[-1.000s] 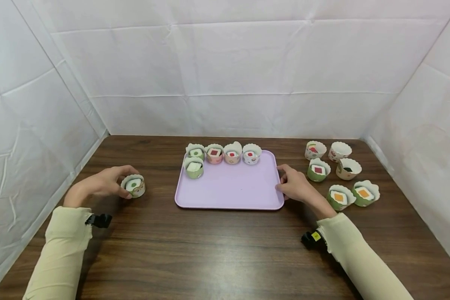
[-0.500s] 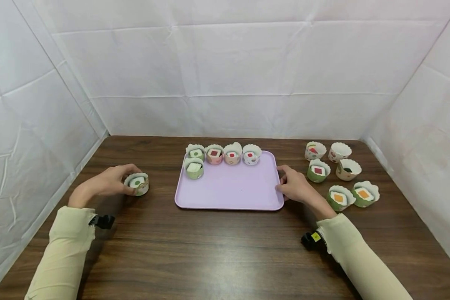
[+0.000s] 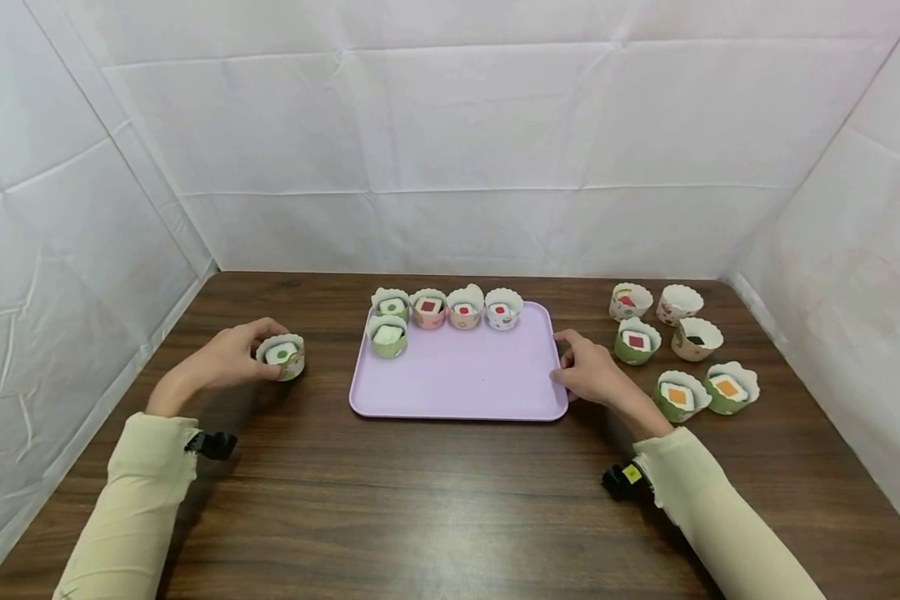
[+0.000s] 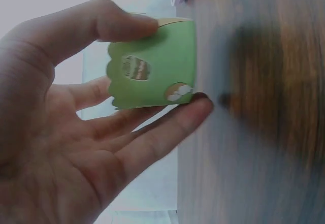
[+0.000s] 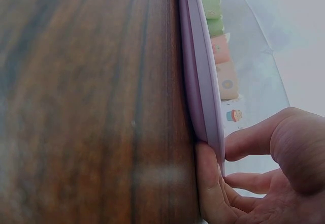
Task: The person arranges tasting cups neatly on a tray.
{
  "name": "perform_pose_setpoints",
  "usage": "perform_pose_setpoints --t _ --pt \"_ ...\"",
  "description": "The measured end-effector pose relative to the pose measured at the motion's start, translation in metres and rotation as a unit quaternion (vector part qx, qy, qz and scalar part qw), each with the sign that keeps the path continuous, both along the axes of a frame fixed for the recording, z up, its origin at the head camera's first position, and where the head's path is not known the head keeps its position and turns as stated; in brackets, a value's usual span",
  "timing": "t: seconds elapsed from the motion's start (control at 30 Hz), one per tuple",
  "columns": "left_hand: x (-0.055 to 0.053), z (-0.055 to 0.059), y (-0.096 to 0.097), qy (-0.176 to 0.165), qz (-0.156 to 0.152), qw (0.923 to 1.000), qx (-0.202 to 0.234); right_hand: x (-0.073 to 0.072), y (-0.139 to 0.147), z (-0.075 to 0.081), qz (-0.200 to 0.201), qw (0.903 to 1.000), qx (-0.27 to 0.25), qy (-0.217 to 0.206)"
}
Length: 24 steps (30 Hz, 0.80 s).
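My left hand (image 3: 232,358) holds a green scallop-edged paper cupcake cup (image 4: 152,64), pinched between thumb and fingers left of the tray. Inside sits a white square piece (image 3: 281,353) with a green dot. The left wrist view shows the cup held above the tabletop. With my right hand (image 3: 591,367) I pinch the right rim of a lilac tray (image 5: 195,82), thumb and fingers on either side of the edge. Along the tray's back stand several filled cups, among them a pink cup (image 3: 428,310) and a white cup (image 3: 503,310); another green cup (image 3: 387,337) stands in front at the left.
Several more cups stand at the table's right, including a green cup with an orange-square piece (image 3: 678,396) and a white cup (image 3: 678,305). White cloth walls (image 3: 472,125) enclose the back and sides of the dark wooden table (image 3: 420,500).
My left hand has moved a little to the right and toward the back, carrying the green cup from the table's left side. The right hand and the tray have stayed in place.
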State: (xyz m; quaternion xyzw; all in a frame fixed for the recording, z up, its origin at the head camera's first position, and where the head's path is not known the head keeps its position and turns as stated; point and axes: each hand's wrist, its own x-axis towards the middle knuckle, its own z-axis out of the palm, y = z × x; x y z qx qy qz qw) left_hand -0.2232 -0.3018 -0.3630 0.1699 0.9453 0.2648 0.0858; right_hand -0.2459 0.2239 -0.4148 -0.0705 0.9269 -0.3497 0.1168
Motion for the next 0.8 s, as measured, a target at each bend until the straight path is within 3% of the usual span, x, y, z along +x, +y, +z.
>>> perform_pose_setpoints --t 0.4,0.8 --pt "-0.003 -0.005 0.011 0.056 0.051 0.9969 0.019 -0.001 -0.001 -0.001 0.000 1.0000 -0.001 0.003" --pt "-0.006 -0.009 0.029 0.075 0.078 0.9924 0.058 -0.001 0.000 0.000 0.001 1.0000 -0.004 0.001"
